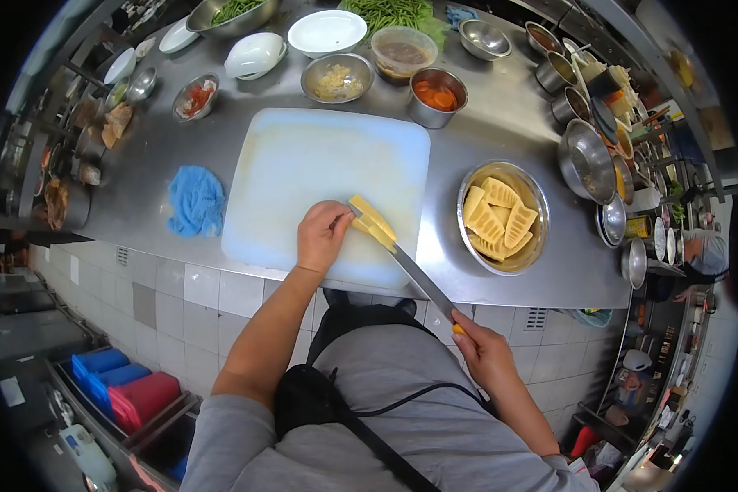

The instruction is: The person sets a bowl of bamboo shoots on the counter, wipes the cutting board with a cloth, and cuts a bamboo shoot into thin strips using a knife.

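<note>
My right hand (pixel 485 351) is wrapped round the yellow handle of a long knife (pixel 426 283). The blade slants up and left over the white cutting board (pixel 303 156). A pale yellow piece of bamboo shoot (pixel 372 223) lies along the blade near its far end, on both sides of it. The fingers of my left hand (pixel 321 236) are closed in a pinch at the knife's tip, beside the bamboo shoot. To the right, a metal bowl (pixel 542 238) holds several more bamboo shoot pieces (pixel 500 215).
A blue cloth (pixel 196 202) lies left of the board. Behind it stand a bowl of chopped garlic-like bits (pixel 337 82), a pot of orange slices (pixel 436 97), white dishes (pixel 328 33) and green beans (pixel 389 12). Metal bowls (pixel 587 160) line the right side.
</note>
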Tool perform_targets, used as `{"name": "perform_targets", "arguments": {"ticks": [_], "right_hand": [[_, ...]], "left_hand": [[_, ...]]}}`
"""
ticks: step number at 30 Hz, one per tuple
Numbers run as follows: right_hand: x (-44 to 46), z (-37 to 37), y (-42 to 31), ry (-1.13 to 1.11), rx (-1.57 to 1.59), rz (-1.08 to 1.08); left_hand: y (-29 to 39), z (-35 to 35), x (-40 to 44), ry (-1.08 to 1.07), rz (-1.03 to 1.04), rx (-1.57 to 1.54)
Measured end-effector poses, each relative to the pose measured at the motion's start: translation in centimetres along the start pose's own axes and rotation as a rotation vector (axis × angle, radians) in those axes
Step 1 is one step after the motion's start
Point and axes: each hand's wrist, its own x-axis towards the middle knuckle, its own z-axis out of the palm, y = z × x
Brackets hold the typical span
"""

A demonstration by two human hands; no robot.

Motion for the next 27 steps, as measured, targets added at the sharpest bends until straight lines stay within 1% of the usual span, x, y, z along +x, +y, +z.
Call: {"name": "perform_targets", "arguments": {"ticks": [7, 10, 15, 17, 20, 23, 25, 27], "right_hand": [[-0.4, -0.8, -0.1, 0.011, 0.001, 0.013], [0.0, -0.3, 0.2, 0.007, 0.019, 0.009], [3.4, 1.9, 1.1, -0.005, -0.027, 0.018], [5.2, 3.3, 2.0, 0.039, -0.020, -0.054], [7.1, 3.8, 1.4, 0.040, 0.020, -0.068], [6.7, 3.6, 1.2, 0.020, -0.006, -0.036], [5.5, 3.2, 1.1, 0.042, 0.002, -0.073], [3.8, 2.3, 0.8, 0.060, 0.010, -0.105]], "left_hand": [[-0.1, 0.2, -0.1, 0.002, -0.057, -0.024], [-0.2, 0.2, -0.1, 0.015, -0.039, -0.018], [-0.2, 0.1, 0.0, 0.019, -0.022, -0.010], [-0.1, 0.0, 0.0, 0.008, -0.017, 0.003], [-0.1, 0.3, 0.0, 0.018, -0.032, -0.019], [-0.3, 0.1, 0.1, 0.014, 0.008, 0.017], [-0.5, 0.1, 0.1, 0.016, 0.039, -0.013], [-0.2, 0.0, 0.0, 0.009, 0.001, -0.021]]}}
